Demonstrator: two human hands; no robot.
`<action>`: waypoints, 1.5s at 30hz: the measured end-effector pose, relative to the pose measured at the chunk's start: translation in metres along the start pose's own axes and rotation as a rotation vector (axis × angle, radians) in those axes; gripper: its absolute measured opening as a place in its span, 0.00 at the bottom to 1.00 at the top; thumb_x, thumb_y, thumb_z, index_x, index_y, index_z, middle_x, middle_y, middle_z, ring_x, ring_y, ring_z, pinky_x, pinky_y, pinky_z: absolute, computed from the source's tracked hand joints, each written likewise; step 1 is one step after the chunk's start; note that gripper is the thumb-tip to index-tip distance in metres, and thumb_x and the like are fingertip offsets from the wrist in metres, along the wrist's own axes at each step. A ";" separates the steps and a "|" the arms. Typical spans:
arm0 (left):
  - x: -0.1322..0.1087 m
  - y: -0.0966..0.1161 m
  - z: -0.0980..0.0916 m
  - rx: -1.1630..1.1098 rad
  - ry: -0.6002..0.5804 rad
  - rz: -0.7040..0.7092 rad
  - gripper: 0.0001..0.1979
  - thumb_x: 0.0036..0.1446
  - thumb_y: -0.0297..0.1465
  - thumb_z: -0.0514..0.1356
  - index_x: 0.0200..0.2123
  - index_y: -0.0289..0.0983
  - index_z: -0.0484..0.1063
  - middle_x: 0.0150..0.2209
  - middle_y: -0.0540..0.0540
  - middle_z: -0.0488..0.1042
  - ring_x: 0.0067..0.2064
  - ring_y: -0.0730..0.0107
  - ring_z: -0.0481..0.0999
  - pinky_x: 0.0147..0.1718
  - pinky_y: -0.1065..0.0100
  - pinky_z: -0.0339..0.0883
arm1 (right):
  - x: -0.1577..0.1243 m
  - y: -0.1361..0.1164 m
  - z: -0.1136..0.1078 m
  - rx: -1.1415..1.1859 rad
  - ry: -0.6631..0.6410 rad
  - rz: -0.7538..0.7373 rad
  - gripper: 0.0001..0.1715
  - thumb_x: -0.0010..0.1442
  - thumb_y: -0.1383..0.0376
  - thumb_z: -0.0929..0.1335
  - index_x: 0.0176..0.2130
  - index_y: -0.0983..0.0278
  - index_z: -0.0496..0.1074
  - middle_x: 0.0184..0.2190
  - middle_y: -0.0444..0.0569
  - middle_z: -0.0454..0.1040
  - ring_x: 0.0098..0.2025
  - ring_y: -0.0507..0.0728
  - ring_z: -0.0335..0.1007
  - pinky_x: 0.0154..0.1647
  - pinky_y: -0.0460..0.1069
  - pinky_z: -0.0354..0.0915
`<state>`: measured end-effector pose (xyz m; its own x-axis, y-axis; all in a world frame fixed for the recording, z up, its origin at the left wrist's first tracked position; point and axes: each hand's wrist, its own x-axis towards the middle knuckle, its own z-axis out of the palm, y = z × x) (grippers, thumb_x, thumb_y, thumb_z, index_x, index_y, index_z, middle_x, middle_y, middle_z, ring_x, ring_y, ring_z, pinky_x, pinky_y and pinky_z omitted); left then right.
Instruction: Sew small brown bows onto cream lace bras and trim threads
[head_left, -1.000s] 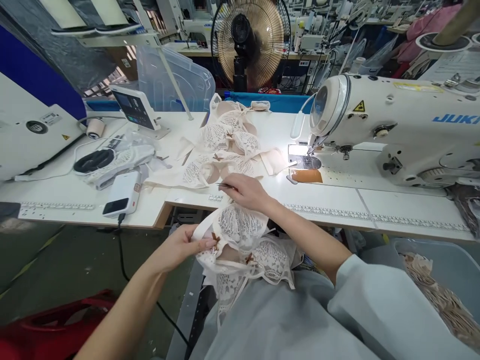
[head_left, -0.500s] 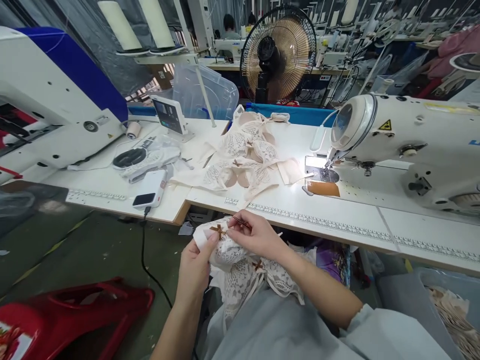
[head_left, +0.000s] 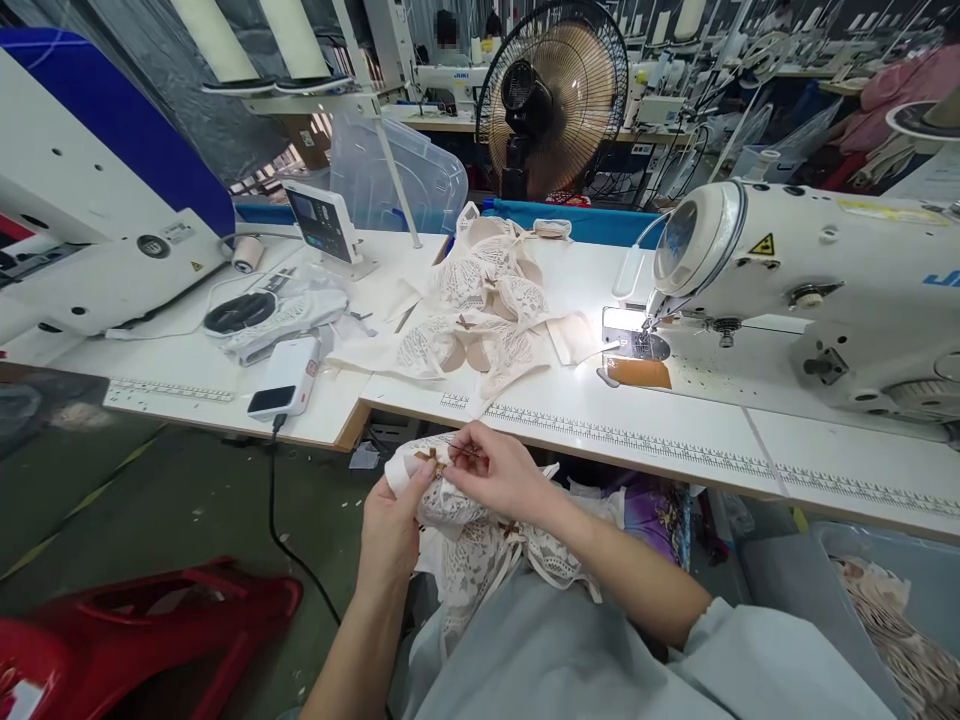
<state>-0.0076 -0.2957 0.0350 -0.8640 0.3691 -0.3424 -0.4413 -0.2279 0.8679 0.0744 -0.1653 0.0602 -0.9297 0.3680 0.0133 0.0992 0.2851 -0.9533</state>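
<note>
My left hand grips the edge of a white lace bra, its thumb pressed on the fabric beside a small brown bow. Closed just right of that bow, my right hand pinches a thin dark tweezers-like tool; the fingers partly cover it. The lower part of the bra hangs over my lap, where a second brown bow shows below my right wrist. On the table ahead lies a pile of cream lace bras.
A sewing machine stands on the right and another white and blue machine on the left. A white device with a cable lies near the table edge. Red stool at lower left, bin of fabric at lower right, fan behind.
The view has shifted slightly, so the surroundings sit a little further left. My right hand has tilted and moved slightly down over the bra, covering more of the lower bow. Both grips stay closed.
</note>
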 end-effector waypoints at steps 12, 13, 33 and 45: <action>0.007 -0.013 -0.005 0.035 -0.054 0.047 0.23 0.32 0.41 0.79 0.32 0.35 0.81 0.30 0.48 0.81 0.32 0.71 0.79 0.34 0.73 0.73 | 0.004 0.011 0.001 0.034 0.031 -0.016 0.10 0.57 0.62 0.70 0.39 0.60 0.68 0.29 0.38 0.70 0.29 0.49 0.63 0.32 0.46 0.58; 0.007 -0.014 -0.005 0.043 -0.059 0.049 0.23 0.33 0.41 0.79 0.32 0.35 0.81 0.30 0.47 0.81 0.32 0.70 0.79 0.34 0.73 0.73 | 0.005 0.011 0.000 0.031 0.043 -0.046 0.10 0.58 0.62 0.70 0.41 0.60 0.69 0.29 0.39 0.70 0.29 0.50 0.63 0.33 0.46 0.58; 0.009 -0.024 -0.006 0.158 -0.158 0.038 0.22 0.41 0.43 0.76 0.33 0.34 0.79 0.28 0.48 0.78 0.31 0.70 0.74 0.31 0.71 0.70 | 0.015 0.015 -0.005 0.007 0.064 -0.083 0.04 0.56 0.66 0.68 0.30 0.63 0.69 0.29 0.41 0.68 0.28 0.49 0.60 0.31 0.45 0.58; 0.007 -0.024 -0.008 0.142 -0.188 0.016 0.23 0.38 0.42 0.76 0.35 0.34 0.82 0.31 0.44 0.81 0.33 0.65 0.78 0.34 0.68 0.72 | 0.018 0.020 -0.002 0.316 -0.005 0.098 0.10 0.53 0.59 0.71 0.30 0.63 0.68 0.23 0.39 0.67 0.24 0.48 0.59 0.27 0.45 0.59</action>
<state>-0.0051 -0.2946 0.0088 -0.8045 0.5308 -0.2666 -0.3781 -0.1114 0.9190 0.0608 -0.1510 0.0415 -0.9231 0.3754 -0.0836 0.0737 -0.0406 -0.9965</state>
